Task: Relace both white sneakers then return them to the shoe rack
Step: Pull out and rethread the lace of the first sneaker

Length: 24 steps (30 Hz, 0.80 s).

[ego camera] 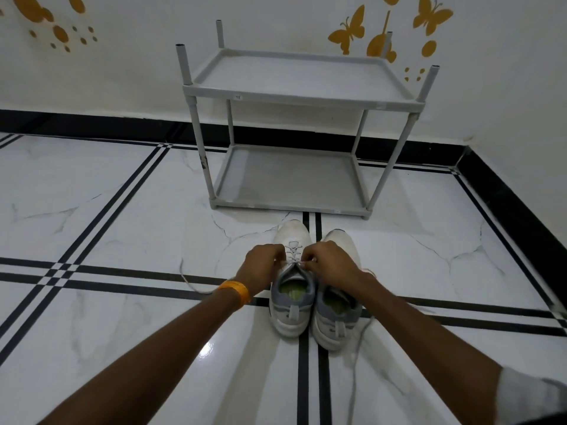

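Note:
Two white sneakers with grey heels stand side by side on the floor, toes pointing at the rack. The left sneaker (291, 305) has lace crossed through its lower eyelets. My left hand (260, 265) and my right hand (329, 260) each pinch an end of its white lace (293, 256) over the upper eyelets. One loose lace end trails left across the floor behind my left wrist. The right sneaker (337, 320) sits partly under my right hand; a lace trails from it down the floor to the right. The grey two-tier shoe rack (294, 93) stands just beyond, both shelves bare.
The floor is glossy white marble tile (122, 210) with black stripe lines. A white wall with yellow butterfly decals (349, 29) and a black skirting runs behind and to the right of the rack. An orange band circles my left wrist.

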Available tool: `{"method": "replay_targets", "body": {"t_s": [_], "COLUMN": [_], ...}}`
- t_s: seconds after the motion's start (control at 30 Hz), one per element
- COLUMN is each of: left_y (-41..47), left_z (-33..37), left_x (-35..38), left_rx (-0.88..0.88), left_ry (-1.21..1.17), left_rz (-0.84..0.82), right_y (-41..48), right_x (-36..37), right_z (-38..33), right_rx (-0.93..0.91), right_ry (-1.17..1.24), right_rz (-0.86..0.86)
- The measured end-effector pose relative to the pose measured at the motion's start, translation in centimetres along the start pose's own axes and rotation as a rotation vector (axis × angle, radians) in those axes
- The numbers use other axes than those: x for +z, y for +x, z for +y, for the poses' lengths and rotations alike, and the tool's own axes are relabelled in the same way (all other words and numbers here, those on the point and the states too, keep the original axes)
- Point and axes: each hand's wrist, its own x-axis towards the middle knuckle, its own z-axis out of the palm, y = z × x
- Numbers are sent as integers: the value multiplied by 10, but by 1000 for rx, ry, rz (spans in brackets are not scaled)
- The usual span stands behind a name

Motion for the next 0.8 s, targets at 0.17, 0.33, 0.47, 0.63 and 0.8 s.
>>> {"method": "replay_targets", "body": {"t_s": [0.17,0.33,0.47,0.63,0.8], "left_y": [-2,-10,-12,-8,-4], "left_z": [1,-7,-12,-12,-15], "left_x": [-5,-6,5,0,-18], "left_rx": [88,140,85,28,-189], "left_ry": [201,327,306,249,-48], "left_rz": [-14,-21,-9,-22,-136], "right_y": [1,-10,-11,-21,-19], "right_x": [-2,12,12,-13,-34], "right_z": [10,12,19,17,4], "right_rx": [-19,-21,11,17,192], "right_ry": [35,-39,-39,130,930], "right_rz": [30,125,99,28,-28]}}
